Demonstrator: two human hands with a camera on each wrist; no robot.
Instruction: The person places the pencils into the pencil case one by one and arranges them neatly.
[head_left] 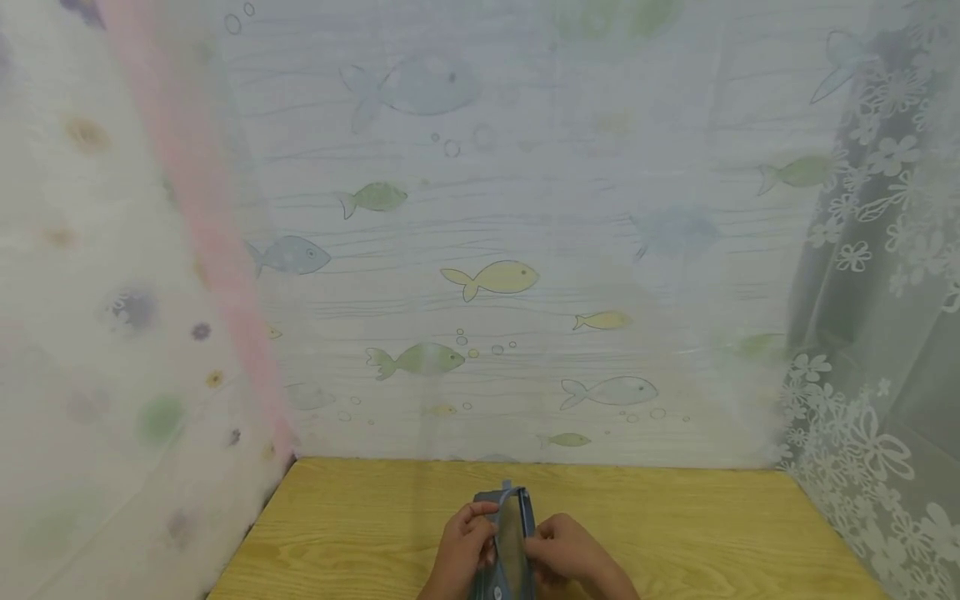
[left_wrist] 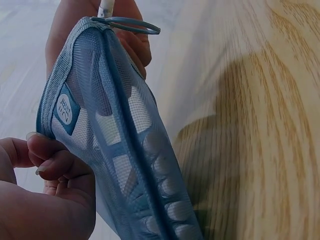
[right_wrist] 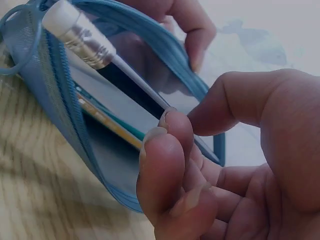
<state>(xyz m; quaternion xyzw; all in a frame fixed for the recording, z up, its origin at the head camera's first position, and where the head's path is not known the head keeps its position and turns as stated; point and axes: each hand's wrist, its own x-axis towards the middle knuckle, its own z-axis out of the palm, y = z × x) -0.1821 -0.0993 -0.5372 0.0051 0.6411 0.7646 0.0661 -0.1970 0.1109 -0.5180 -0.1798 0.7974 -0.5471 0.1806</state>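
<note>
A blue mesh pencil pouch (left_wrist: 90,145) stands unzipped above the wooden table, its mouth spread wide. My left hand (head_left: 467,540) pinches one edge of the opening between thumb and fingers. Between the thumb and fingertips of my right hand (right_wrist: 200,150) is a slim pencil (right_wrist: 90,46) with a white eraser and silver ferrule, lying slantwise across the mouth. Inside the pouch show a yellowish pencil (right_wrist: 112,122) and a dark green slim item (right_wrist: 107,107). A round-lettered label (left_wrist: 65,111) and a blue loop (left_wrist: 135,23) mark the pouch's side and end.
Pale rounded shapes (left_wrist: 168,186) show through the pouch's mesh. The wood-grain table (head_left: 360,517) runs to a fish-printed curtain (head_left: 487,208) at the back. Flower-patterned sheets hang along the left (head_left: 135,400) and right (head_left: 870,433) sides.
</note>
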